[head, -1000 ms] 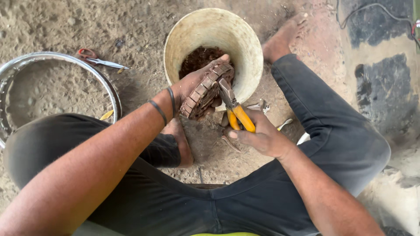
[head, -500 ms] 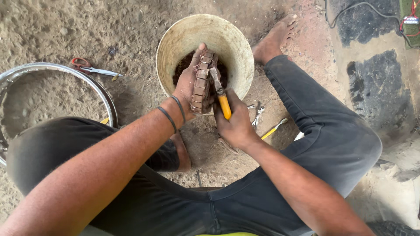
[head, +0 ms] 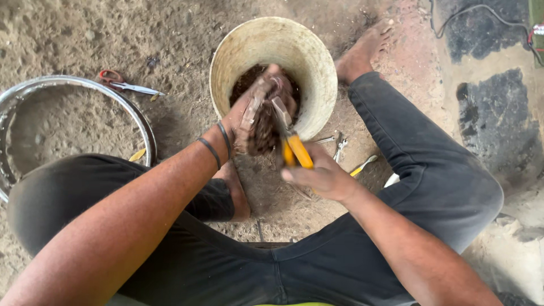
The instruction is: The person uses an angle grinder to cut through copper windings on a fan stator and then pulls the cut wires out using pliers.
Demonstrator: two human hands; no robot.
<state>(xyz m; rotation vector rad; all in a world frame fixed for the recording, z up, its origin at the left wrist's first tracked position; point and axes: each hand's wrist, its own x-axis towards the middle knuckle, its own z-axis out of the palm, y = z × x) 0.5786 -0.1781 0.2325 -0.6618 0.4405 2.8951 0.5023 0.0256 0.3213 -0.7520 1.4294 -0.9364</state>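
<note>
Since the earlier frame, the dirty part (head: 262, 122) was carried further over the bucket (head: 317, 68) and tilted; the pliers (head: 292, 139) were swung up with it, jaws now into the part. Motion blur was noted on both, so fine detail could not be read.

The part was held just above the bucket mouth, partly inside the rim, over the dark sludge (head: 245, 85) at the bottom. Judged: it was kept there so that dirt knocked loose would drop into the bucket, not onto the ground.

The left hand (head: 246, 116) was wrapped around the part from the left side, fingers closed tight on it. Two dark bands (head: 218, 144) were worn at that wrist. The right hand (head: 320, 175) was clenched on the yellow handles of the pliers, handles squeezed near together; what the jaws gripped could not be told. Hands were kept close, nearly touching through the tool.

Further out: small spanners (head: 337, 144) and a yellow-handled screwdriver (head: 362, 165) were laid on the dirt just right of the bucket, within reach of the right hand. Red-handled scissors (head: 127, 84) were left near a shiny wheel rim (head: 144, 127) at the left. A bare foot (head: 362, 54) was set beside the bucket, and the legs in dark trousers (head: 430, 170) were spread around the work.
</note>
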